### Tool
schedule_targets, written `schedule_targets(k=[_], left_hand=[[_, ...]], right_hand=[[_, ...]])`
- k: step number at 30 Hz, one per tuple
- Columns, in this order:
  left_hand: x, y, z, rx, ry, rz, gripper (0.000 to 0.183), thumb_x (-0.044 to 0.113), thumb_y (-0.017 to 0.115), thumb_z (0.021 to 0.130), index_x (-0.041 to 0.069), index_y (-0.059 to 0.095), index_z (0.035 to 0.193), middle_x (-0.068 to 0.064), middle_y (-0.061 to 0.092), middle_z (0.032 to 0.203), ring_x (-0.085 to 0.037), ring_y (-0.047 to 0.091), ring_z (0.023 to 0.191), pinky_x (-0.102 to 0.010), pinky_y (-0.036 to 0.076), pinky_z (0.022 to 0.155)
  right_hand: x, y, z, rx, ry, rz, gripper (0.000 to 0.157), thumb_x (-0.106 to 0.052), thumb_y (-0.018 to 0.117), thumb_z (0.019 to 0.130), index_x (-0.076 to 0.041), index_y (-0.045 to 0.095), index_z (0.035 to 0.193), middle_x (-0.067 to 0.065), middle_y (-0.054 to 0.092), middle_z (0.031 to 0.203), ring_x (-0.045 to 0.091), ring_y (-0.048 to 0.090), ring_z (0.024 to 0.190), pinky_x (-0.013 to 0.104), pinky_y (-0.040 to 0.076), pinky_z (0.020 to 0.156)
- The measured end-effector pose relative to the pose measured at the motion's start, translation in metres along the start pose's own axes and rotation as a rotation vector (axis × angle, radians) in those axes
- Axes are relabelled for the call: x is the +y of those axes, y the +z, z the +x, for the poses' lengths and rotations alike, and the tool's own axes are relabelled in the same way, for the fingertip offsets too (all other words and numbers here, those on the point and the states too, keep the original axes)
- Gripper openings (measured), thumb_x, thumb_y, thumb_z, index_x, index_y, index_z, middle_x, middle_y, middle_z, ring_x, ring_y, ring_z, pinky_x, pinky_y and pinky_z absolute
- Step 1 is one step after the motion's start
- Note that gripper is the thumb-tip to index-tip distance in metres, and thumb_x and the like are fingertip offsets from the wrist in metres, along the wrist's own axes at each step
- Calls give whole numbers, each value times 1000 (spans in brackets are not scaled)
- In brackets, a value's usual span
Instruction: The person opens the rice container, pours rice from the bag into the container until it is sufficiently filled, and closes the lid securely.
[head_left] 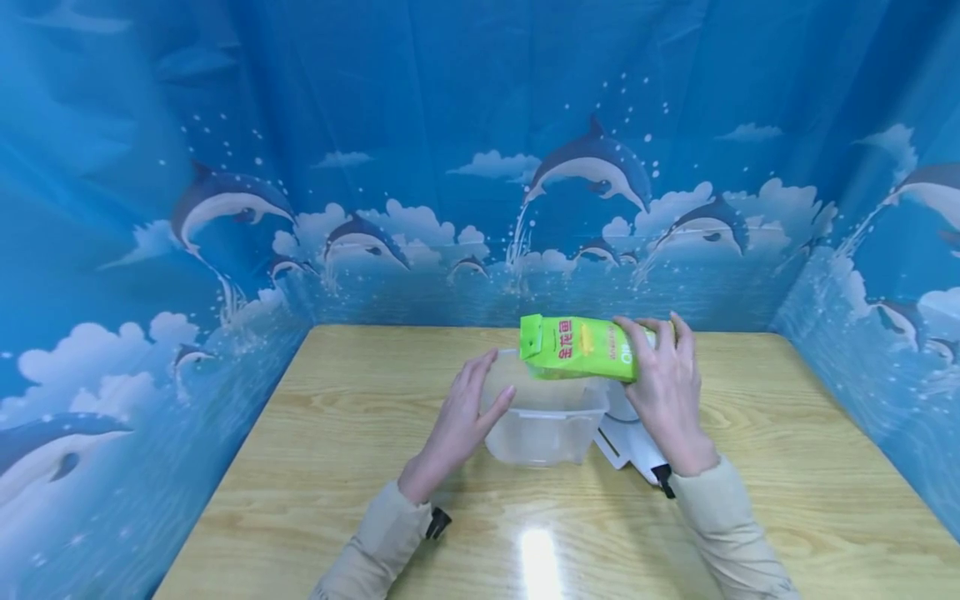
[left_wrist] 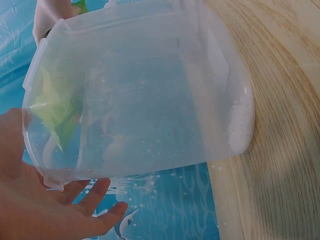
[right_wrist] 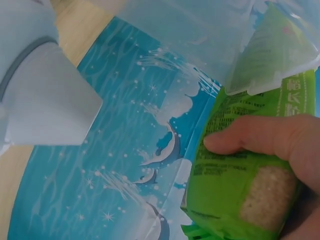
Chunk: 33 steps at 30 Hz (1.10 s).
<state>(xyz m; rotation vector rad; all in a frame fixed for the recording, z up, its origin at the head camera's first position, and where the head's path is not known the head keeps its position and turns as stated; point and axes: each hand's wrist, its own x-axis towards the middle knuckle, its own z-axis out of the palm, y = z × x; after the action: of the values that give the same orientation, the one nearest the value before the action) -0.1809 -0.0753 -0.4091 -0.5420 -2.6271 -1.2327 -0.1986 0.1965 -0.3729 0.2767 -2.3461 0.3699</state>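
Farthest left, the left hand [head_left: 461,408] is held beside the rim of a clear plastic container [head_left: 536,437], with its fingers extended, its thumb spread away and nothing gripped; whether the rim is touched cannot be told. By this pose, the container seems to be guarded or steadied. Just right of that hand, the container is stood on the wooden table [head_left: 300,458], its opening turned up. At that opening, between the two hands, a green pack [head_left: 577,350] is held on its side, its far end pointed toward the left hand. The step in hand is judged to be the tipping of the pack into the container; whether anything is being poured cannot be seen. For the next move, a steeper tilt seems to be called for, with the container kept still. The pack's right end is gripped by the right hand [head_left: 667,387], its thumb laid across the printed side, near a clear window [right_wrist: 270,195] through which pale grains are shown. Below that hand, a white object [head_left: 637,446] is seen beside the container.
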Motion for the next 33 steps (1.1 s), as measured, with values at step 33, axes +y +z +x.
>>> schedule_targets(k=[33], left_hand=[[-1,0,0,0,-7,-6,69,45,53,104,12,29,159,-11,40,157,-29,39,144,-52,35,117]], right_hand=[[-6,-12,2,-120,-128,-144,98,27,75,52,-20,61,136,21,59,132,55,38,134,72,47,94]])
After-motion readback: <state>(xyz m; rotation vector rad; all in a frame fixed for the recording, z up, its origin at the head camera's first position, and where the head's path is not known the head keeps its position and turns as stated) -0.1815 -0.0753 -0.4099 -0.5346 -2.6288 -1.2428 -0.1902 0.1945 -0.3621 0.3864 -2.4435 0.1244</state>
